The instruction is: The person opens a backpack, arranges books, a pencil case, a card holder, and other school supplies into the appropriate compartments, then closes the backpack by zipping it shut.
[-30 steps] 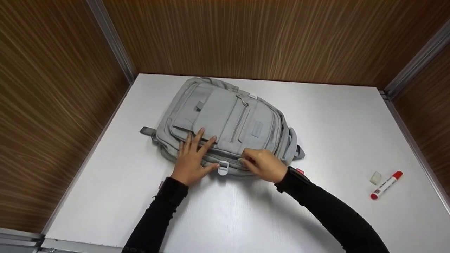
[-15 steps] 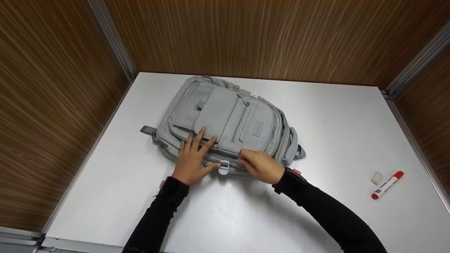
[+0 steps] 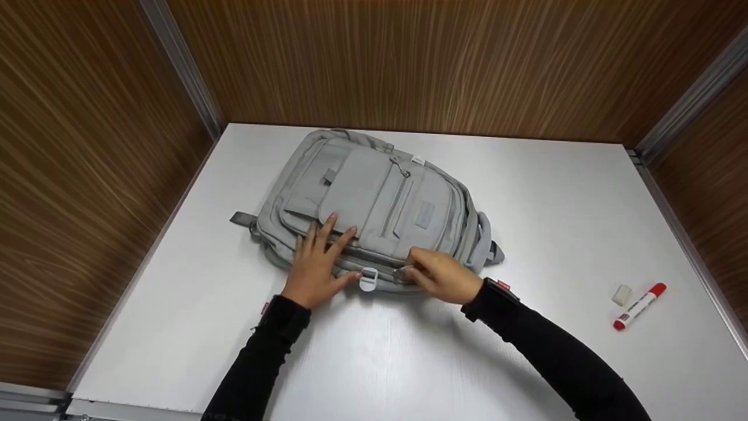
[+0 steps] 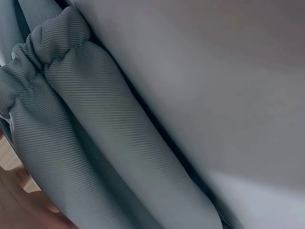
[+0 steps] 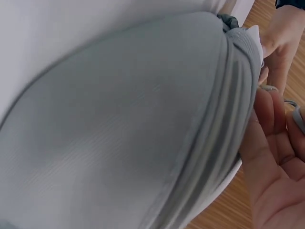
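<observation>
A grey backpack [image 3: 374,187] lies front up on the white table, its zipped side toward me. Fingers spread, my left hand [image 3: 315,272] rests on its near edge, the thumb touching a pale plastic buckle [image 3: 369,279]. Farther right along that edge, the fingers of my right hand [image 3: 441,275] are curled in and pinch a metal zipper pull [image 3: 401,273] by the side zipper. In the right wrist view, my right hand [image 5: 279,157] shows at the right beside the bag's zipper tracks. Ribbed grey fabric fills much of the left wrist view, with part of my left hand [image 4: 24,205] at lower left.
A red-capped white marker [image 3: 640,306] and a small pale eraser-like block [image 3: 622,294] lie on the table [image 3: 561,199] at the right. Wood-grain panels [image 3: 421,64] enclose the table at the back and both sides. A strap end [image 3: 242,219] sticks out at the bag's left.
My right hand first shifts slightly left, then back right along the bag's near edge, and the metal zipper pull now shows at its fingertips. My left hand stays in place.
</observation>
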Available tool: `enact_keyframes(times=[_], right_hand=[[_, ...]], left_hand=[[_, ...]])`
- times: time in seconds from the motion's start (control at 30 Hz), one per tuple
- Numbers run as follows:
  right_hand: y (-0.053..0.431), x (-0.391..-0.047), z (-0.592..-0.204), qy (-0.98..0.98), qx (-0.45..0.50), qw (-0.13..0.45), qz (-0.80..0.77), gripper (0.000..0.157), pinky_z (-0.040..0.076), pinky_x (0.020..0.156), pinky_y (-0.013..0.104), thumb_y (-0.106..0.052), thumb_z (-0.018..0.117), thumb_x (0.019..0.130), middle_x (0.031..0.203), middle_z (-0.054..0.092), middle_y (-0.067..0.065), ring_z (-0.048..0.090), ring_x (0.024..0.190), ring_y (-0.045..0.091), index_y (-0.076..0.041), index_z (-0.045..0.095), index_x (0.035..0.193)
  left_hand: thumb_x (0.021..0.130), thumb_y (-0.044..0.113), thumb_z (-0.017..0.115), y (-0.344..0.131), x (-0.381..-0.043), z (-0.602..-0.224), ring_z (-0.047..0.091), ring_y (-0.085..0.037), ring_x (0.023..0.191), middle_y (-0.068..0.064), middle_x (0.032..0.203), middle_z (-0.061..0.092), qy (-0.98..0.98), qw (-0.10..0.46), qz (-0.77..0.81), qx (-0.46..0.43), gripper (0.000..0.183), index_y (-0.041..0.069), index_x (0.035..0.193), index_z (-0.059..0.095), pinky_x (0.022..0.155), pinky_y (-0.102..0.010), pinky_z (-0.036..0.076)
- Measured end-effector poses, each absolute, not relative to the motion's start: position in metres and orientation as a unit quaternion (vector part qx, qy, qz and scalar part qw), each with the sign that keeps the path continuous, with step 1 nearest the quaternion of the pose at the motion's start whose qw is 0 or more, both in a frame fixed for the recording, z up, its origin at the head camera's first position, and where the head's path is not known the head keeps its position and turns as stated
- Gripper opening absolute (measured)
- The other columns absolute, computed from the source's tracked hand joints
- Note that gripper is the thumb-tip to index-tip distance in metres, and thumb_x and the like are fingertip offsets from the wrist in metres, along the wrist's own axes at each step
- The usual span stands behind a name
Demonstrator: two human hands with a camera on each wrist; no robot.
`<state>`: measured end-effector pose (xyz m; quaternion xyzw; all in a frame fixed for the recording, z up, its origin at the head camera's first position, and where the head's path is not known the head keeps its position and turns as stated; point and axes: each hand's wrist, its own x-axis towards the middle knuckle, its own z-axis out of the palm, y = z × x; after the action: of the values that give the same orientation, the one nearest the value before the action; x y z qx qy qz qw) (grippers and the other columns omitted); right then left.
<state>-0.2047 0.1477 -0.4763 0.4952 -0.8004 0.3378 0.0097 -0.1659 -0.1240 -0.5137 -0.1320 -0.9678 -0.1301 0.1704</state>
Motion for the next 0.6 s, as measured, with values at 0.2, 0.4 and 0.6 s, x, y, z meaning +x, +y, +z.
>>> enact_keyframes(times=[0.2,0.4,0.6], right_hand=[[0.168,-0.208,-0.476,-0.813,0.483,0.011,0.326,0.008,0.047,0.063,0.025,-0.013,0.054,0.088,0.077,0.057,-0.006,0.054,0.071,0.007,-0.012,0.049,0.083],[0.184,-0.214,-0.476,-0.816,0.489,0.024,0.309,0.006,0.046,0.061,0.024,-0.013,0.056,0.087,0.076,0.054,-0.009,0.051,0.069,0.005,-0.012,0.051,0.084],[0.201,-0.22,-0.474,-0.81,0.491,0.022,0.321,0.006,0.046,0.06,0.024,-0.01,0.058,0.086,0.076,0.056,-0.007,0.054,0.07,0.005,-0.011,0.052,0.083]], left_hand=[[0.077,0.054,0.058,-0.127,-0.166,-0.515,0.004,-0.04,0.13,0.001,0.148,-0.007,-0.968,0.16,-0.133,-0.139,0.08,0.039,0.141,0.011,0.098,-0.061,0.011],[0.079,0.036,0.062,-0.125,-0.165,-0.513,0.002,-0.038,0.131,0.0,0.148,-0.006,-0.969,0.158,-0.123,-0.142,0.08,0.037,0.141,0.011,0.099,-0.059,0.01],[0.081,0.028,0.06,-0.125,-0.163,-0.512,0.001,-0.037,0.131,0.0,0.148,-0.006,-0.971,0.153,-0.124,-0.138,0.077,0.037,0.141,0.012,0.1,-0.058,0.009]])
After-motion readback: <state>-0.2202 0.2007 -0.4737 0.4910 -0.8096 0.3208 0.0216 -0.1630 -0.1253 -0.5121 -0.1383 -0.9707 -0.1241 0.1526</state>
